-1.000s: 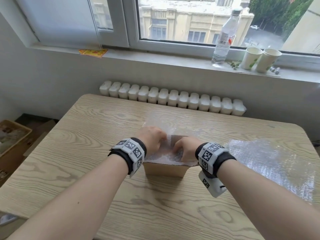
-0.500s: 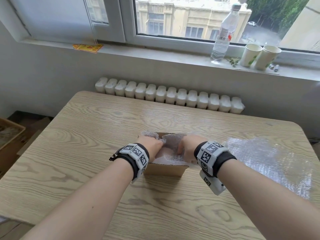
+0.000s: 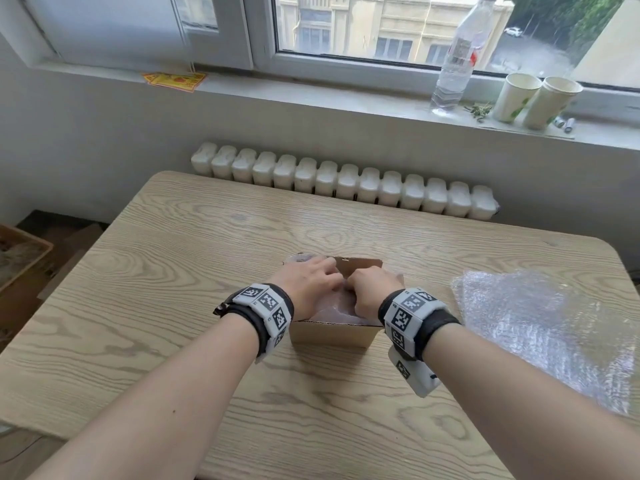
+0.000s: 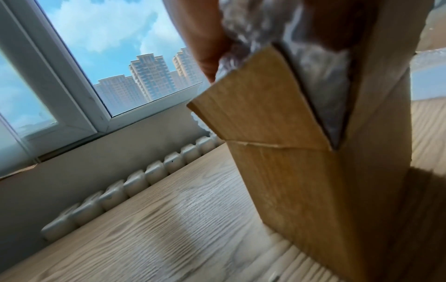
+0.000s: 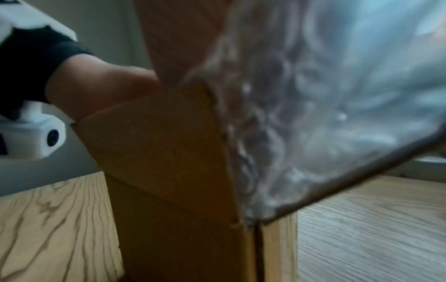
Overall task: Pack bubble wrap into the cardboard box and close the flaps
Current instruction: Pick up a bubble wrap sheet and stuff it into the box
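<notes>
Nearest me, both hands are down in the open top of the cardboard box [image 3: 332, 332], which stands on the bench [image 3: 173, 306] just in front of the person. The left hand [image 3: 308, 284] and the right hand [image 3: 372, 289] each have their fingers curled into the bubble wrap [image 3: 330, 308], the grip of both closed on it, pushing it below the rim. Some wrap bulges over the far left corner, so I judge the packing well along but not finished. The flaps are not yet closed: the left flap [image 4: 260, 106] stands out at a slant. Further right, a second sheet of bubble wrap [image 3: 540, 334] lies loose on the bench, apart from the box; whether it goes in too I cannot tell.
</notes>
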`<control>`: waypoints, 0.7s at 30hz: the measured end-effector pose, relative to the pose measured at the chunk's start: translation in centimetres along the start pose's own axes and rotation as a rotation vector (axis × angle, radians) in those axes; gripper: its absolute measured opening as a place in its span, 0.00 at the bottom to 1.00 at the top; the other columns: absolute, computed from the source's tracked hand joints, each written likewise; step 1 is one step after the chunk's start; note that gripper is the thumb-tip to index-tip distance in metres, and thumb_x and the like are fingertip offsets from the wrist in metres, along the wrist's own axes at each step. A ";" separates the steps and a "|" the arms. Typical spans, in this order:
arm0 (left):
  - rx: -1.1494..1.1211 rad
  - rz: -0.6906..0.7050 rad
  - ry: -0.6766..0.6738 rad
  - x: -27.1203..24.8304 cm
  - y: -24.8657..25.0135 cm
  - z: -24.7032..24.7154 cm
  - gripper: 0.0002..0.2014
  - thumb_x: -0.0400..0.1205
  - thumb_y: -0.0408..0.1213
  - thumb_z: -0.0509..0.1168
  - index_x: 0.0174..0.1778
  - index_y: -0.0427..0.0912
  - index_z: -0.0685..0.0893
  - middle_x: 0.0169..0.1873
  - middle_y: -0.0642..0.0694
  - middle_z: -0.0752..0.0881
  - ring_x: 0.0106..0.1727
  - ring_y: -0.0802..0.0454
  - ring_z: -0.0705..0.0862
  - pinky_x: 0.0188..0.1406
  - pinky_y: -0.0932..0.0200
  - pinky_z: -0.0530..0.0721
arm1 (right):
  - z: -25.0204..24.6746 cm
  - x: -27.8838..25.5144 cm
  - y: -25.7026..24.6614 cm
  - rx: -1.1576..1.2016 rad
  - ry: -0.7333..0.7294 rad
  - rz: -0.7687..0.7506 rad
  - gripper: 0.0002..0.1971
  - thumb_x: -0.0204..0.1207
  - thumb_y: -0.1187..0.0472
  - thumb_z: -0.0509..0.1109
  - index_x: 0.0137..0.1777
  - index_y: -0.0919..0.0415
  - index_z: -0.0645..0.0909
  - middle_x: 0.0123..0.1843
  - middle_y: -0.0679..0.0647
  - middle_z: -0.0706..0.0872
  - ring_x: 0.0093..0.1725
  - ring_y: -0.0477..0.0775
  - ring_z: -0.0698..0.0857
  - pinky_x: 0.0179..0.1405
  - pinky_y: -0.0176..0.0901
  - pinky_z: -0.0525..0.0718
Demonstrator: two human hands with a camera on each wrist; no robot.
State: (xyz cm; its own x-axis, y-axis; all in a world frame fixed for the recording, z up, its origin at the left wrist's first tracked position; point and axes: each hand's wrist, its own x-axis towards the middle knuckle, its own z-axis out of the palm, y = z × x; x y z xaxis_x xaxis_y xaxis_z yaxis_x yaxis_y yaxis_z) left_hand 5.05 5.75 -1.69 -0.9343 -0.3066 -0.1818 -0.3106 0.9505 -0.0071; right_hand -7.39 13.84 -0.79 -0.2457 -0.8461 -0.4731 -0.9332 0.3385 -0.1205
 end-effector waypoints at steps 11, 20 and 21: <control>0.017 -0.058 -0.102 0.1 -0.4 0.2 0.22 0.78 0.35 0.63 0.70 0.48 0.76 0.71 0.51 0.76 0.75 0.51 0.72 0.71 0.45 0.73 | -0.7 0.0 0.5 0.027 0.237 0.019 0.13 0.73 0.65 0.63 0.52 0.57 0.86 0.52 0.56 0.88 0.55 0.59 0.84 0.51 0.46 0.81; -0.023 -0.177 -0.324 1.3 0.3 1.1 0.15 0.77 0.34 0.67 0.60 0.42 0.80 0.59 0.41 0.85 0.61 0.41 0.84 0.54 0.51 0.82 | 2.1 2.1 -0.1 0.001 -0.038 -0.001 0.15 0.74 0.63 0.61 0.58 0.63 0.82 0.59 0.60 0.87 0.60 0.62 0.84 0.56 0.48 0.83; -0.039 -0.184 -0.350 1.5 0.4 1.4 0.15 0.77 0.35 0.67 0.60 0.42 0.80 0.59 0.40 0.85 0.61 0.41 0.84 0.55 0.51 0.82 | 2.4 2.4 -0.1 0.014 -0.060 0.008 0.15 0.74 0.63 0.62 0.59 0.63 0.82 0.60 0.60 0.86 0.61 0.62 0.84 0.57 0.48 0.83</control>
State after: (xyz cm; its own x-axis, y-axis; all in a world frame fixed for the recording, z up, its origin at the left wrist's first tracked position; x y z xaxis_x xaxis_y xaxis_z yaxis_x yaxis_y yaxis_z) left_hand 3.80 5.71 -3.32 -0.7481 -0.4300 -0.5054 -0.4804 0.8764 -0.0345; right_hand -7.22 12.78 -4.01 -0.2365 -0.8174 -0.5253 -0.9274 0.3512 -0.1290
